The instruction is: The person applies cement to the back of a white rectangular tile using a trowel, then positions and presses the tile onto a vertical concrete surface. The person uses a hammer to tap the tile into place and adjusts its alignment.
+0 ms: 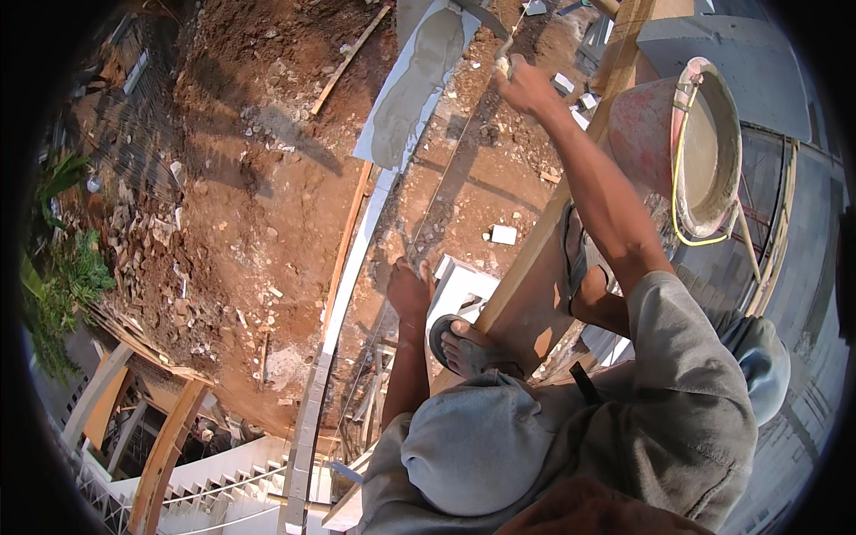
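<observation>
Crouching on a wooden plank (535, 321) above rubble-strewn, red-brown ground (245, 201), reaching well forward with the right hand (528, 87) and gripping a trowel (487, 18) by its handle, with fingers wrapped close around it. Seen just to the left of those fingers: wet grey mortar (419, 85), spread unevenly along a pale wall top (367, 143), with bare margins along its edges. Holding the left hand (410, 292) nearer the body, beside the narrow stretch of wall, with fingers partly curled. Impossible to tell, at so small a size against busy ground, whether pinching something thin or merely hanging free. Visible farther down, to the right of the left fingers: a small white block (504, 234) lying on the ground.

Apparently at the spreading step, judging by the ragged layer and the trowel just beyond it. Calling next, most likely, for a flat, steady pass of the blade to even out the mortar, without pushing any over the edge. Within reach for a refill: a reddish bucket (646, 125) to the right of the right fingers, with grey mix (718, 147) inside.
</observation>
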A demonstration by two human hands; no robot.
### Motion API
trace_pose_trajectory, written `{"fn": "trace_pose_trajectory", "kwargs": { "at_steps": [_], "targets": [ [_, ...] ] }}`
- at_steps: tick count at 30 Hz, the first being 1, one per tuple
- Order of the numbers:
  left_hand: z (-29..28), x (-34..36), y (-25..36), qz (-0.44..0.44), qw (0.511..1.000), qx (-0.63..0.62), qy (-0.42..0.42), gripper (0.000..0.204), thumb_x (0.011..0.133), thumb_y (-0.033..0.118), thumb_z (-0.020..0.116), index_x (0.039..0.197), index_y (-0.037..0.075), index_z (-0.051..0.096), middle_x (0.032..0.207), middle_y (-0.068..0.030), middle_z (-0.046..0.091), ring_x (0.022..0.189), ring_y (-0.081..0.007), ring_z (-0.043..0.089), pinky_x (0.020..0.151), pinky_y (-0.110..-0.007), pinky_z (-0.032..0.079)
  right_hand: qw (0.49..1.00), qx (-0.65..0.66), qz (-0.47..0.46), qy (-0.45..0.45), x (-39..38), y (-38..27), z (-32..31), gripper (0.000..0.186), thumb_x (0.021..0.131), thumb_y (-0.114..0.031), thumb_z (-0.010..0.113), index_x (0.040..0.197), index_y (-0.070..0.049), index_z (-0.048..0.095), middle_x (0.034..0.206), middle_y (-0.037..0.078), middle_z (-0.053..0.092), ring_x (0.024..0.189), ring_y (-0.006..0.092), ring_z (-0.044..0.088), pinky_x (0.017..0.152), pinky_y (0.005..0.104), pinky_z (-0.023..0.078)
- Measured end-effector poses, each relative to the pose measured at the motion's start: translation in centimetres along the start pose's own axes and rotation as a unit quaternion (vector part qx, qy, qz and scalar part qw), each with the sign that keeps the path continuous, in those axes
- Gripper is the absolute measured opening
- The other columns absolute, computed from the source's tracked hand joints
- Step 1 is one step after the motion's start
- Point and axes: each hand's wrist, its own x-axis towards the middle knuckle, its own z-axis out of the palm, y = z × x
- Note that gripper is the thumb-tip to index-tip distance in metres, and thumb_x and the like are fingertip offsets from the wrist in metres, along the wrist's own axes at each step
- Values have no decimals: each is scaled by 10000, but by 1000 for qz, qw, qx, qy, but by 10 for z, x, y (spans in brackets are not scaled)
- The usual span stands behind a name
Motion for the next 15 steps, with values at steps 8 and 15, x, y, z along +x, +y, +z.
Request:
{"fn": "trace_pose_trajectory", "kwargs": {
  "at_steps": [8,15],
  "targets": [
    [-15,1,-5,23,999,-13,35,388,866,314,640,1042,-17,542,947,-224,626,884,-409,629,790,-492,496,1000,0,-14,20,0,-4,-10,554,935,-382,521,1204,102,502,1032,355,636,1008,489,622,912,520,491],
    [-42,1,4,22,993,67,97,422,827,318,668,1097,16,548,979,-161,641,929,-347,629,947,-501,414,996,56,-52,43,-30,-27,-20,492,933,-360,564,1202,51,540,927,305,662,926,413,664,814,495,524]
  ]
}}
